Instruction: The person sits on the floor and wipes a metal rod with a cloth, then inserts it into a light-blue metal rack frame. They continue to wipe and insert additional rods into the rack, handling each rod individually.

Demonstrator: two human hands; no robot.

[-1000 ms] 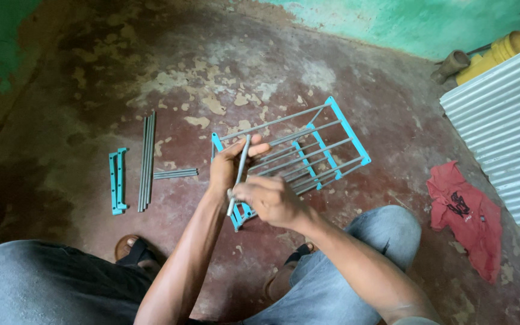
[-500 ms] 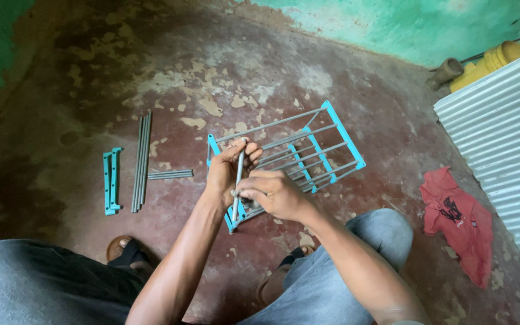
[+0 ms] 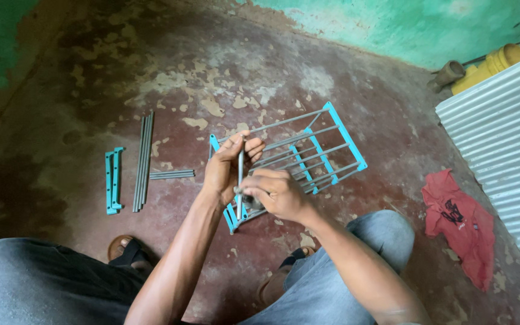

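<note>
Worn red concrete floor [image 3: 332, 72], flaked to pale patches, fills the frame below a green-painted wall [image 3: 404, 24] along the top. At centre, a person seated low with knees apart works on a half-built rack [image 3: 308, 153] of teal plastic side bars and grey metal rods, lying tilted on the floor within arm's reach. The left hand [image 3: 227, 168] grips a single grey rod [image 3: 240, 174] near its top, holding it upright over the rack's near teal bar, apparently to line it up with a socket there. The right hand [image 3: 275, 192] is closed around the rod's lower end, fingers curled; what it pinches there is too small to tell. At left of frame, spare parts lie sorted: 2 teal bars [image 3: 114, 180] side by side, a bundle of long rods [image 3: 142, 159] just beside them, and a few short rods [image 3: 171, 174] near the left forearm. A crumpled red cloth [image 3: 458, 222] lies at lower right beside corrugated metal sheeting [image 3: 501, 138], with a yellow container [image 3: 492, 63] at upper right.
</note>
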